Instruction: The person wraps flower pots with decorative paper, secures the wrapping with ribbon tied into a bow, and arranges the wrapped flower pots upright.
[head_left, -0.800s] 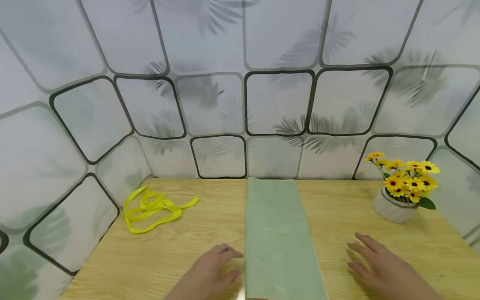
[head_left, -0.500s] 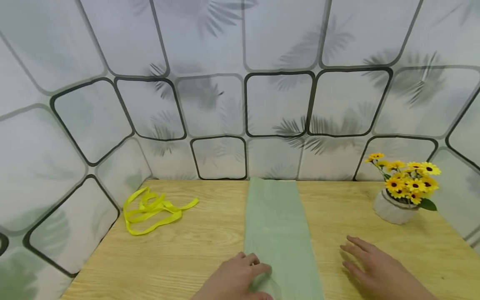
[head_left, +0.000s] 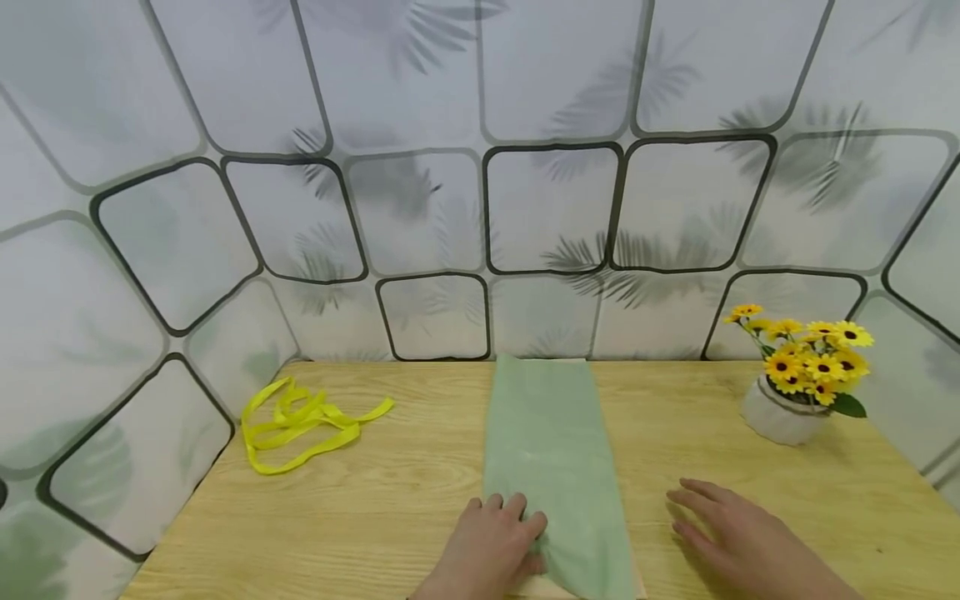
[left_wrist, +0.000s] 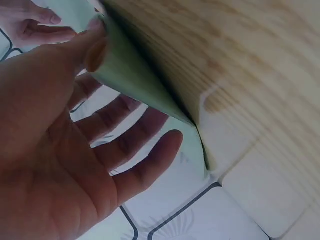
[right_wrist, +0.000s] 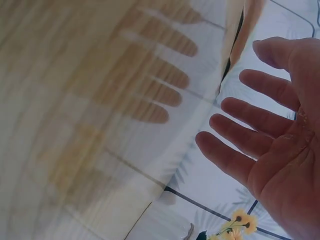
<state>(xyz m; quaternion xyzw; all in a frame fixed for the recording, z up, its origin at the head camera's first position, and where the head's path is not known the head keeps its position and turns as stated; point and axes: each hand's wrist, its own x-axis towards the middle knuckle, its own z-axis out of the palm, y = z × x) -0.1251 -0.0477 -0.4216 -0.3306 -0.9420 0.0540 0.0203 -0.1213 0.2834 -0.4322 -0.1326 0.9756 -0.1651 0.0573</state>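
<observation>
- Gripping the near left part of the green sheet (head_left: 551, 467), the left hand (head_left: 487, 546) has its thumb and index finger pinched on the edge, the other fingers loosely spread.
- Beyond and to the right of that hand, the sheet runs lengthwise to the back of the counter (head_left: 352, 533).
- Apart from the sheet, on its right side, the right hand (head_left: 742, 537) holds nothing, fingers separated.
- Farther back sit a yellow ribbon (head_left: 347, 435) at left and a flowerpot (head_left: 783, 417) at right.
</observation>
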